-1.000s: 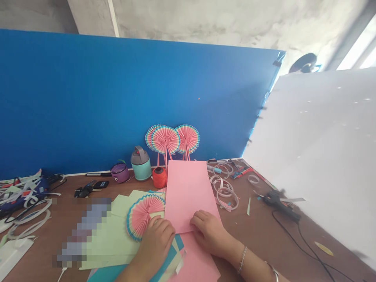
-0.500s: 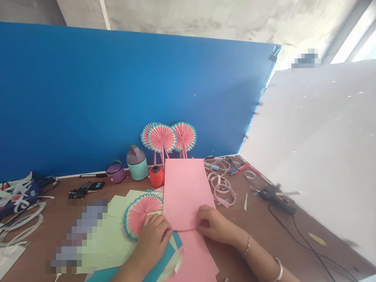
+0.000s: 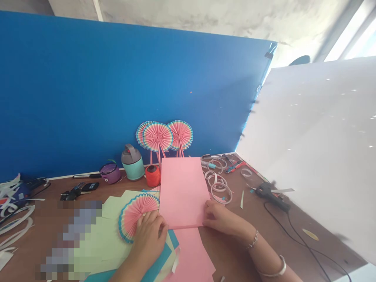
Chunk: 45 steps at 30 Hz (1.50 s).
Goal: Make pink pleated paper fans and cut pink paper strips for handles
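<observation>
A pink sheet of paper (image 3: 182, 192) stands out in front of me, its lower edge bent into a narrow, straight fold. My left hand (image 3: 151, 231) has curled fingers at the lower left corner, thumb toward the paper's edge. At the lower right corner, the fingers of my right hand (image 3: 219, 219) pinch the side of the same sheet. Beside and partly behind my left hand lies a pleated pink paper fan (image 3: 133, 217) with a blue and cream rim. More pink paper (image 3: 190, 250) lies below, next to pale green sheets (image 3: 108, 239) and blue paper (image 3: 158, 266).
Several round pleated fans (image 3: 158, 137) on sticks stand against the blue panel (image 3: 117, 86). Along it are a purple pot (image 3: 110, 173), a teal flask (image 3: 132, 163) and a red thread spool (image 3: 152, 176). Rolled strips (image 3: 221, 193) and a glue gun (image 3: 272, 194) with its cord lie right.
The sheet's lower edge has gone from a curve to a straight fold. My right hand has slid outward to the right corner. The whole view has shifted slightly.
</observation>
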Motion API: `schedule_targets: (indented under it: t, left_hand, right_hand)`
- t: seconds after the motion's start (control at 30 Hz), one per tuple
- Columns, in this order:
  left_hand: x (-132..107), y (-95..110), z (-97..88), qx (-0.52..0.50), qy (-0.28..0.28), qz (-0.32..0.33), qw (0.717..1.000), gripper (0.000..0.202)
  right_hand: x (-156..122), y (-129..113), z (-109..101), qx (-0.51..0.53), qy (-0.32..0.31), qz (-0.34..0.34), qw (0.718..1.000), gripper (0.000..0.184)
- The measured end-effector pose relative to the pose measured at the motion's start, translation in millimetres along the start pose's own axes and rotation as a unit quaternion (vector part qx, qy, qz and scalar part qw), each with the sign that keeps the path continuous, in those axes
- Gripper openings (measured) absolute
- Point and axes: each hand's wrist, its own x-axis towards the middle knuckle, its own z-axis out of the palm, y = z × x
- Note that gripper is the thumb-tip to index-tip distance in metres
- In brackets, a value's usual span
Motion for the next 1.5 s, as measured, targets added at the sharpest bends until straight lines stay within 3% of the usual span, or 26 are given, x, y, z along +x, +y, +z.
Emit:
schedule_targets:
  t: [0.23, 0.43, 0.53, 0.73, 0.8, 0.87, 1.03, 1.23, 1.5]
  left_hand:
    - [1.4, 3.1, -0.6, 0.025, 0.002, -0.016, 1.0, 0.019]
    - [1.5, 1.9, 3.2, 0.042, 0.009, -0.016, 0.999, 0.018]
    - [1.6, 0.4, 4.1, 0.035, 0.009, -0.02, 0.999, 0.017]
    - [0.6, 0.6, -0.3, 0.008, 0.001, -0.022, 1.0, 0.016]
    - [-0.5, 1.1, -2.0, -0.009, -0.006, -0.01, 1.0, 0.013]
    - [-1.4, 2.6, -3.7, -0.023, -0.022, 0.015, 0.999, 0.011]
    - [-0.1, 10.5, -6.3, -0.031, -0.058, 0.079, 0.995, 0.015]
    - [-0.4, 15.0, -2.9, -0.051, -0.071, 0.084, 0.993, 0.021]
    - [1.7, 18.6, -3.2, -0.078, -0.081, 0.036, 0.993, 0.014]
  right_hand:
    - [0.8, 2.7, -1.1, 0.018, -0.02, 0.008, 1.0, 0.02]
    - [3.5, 12.2, 6.7, -0.023, 0.031, 0.053, 0.998, 0.02]
    - [4.2, 14.1, 6.5, -0.023, 0.024, 0.052, 0.998, 0.02]
    - [1.1, 4.8, -4.1, 0.014, 0.003, 0.041, 0.999, 0.013]
    - [-0.7, -1.2, -6.1, 0.033, -0.014, 0.025, 0.999, 0.003]
    - [-2.3, -8.6, -5.1, 0.027, -0.017, 0.012, 0.999, 0.005]
    - [-2.2, -30.9, 10.3, -0.065, 0.01, -0.056, 0.996, 0.008]
    - [6.8, -42.0, 37.6, -0.073, 0.025, -0.131, 0.988, 0.014]
    - [7.9, -40.7, 45.9, 0.009, 0.056, -0.102, 0.993, 0.013]
